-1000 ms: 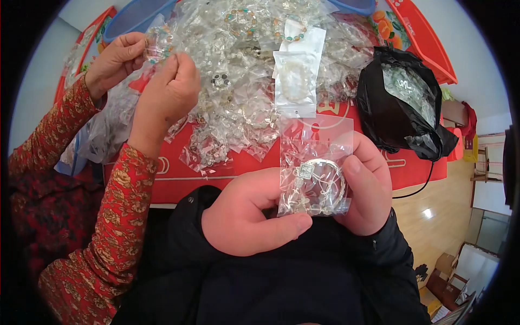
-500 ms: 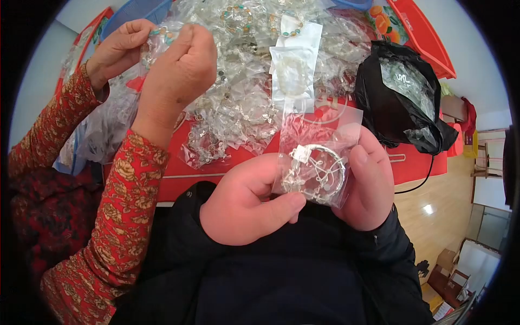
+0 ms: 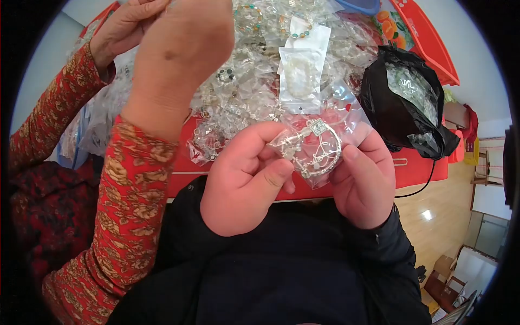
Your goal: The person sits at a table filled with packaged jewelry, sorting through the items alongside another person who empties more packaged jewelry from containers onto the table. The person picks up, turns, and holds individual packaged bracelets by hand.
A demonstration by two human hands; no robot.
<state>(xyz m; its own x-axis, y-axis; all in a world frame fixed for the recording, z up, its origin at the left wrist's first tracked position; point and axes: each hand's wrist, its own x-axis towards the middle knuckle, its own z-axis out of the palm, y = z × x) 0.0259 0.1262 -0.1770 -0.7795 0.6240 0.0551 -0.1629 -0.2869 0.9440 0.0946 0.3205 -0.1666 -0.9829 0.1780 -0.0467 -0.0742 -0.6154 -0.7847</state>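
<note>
A silvery bracelet (image 3: 326, 154) with pale beads and a small square charm lies inside a clear plastic bag (image 3: 349, 103). My left hand (image 3: 246, 179) pinches the bag's left side between thumb and fingers. On the other side, my right hand (image 3: 365, 179) grips the bag near its lower right edge. Both hands hold it just above the near edge of the red table (image 3: 420, 172). Beyond the bag lies a white packet (image 3: 299, 81) with a pale beaded bracelet in it.
A heap of bagged jewellery (image 3: 238, 89) covers the table. At right stands a black plastic bag (image 3: 398, 103) holding clear packets, near a red tray (image 3: 428, 40). A co-worker's hands (image 3: 181, 59) and floral sleeves (image 3: 135, 200) reach in from the left.
The bag with the bracelet has tilted and turned in my hands, and its square charm now sits higher and further right. The co-worker's hands have moved up and away.
</note>
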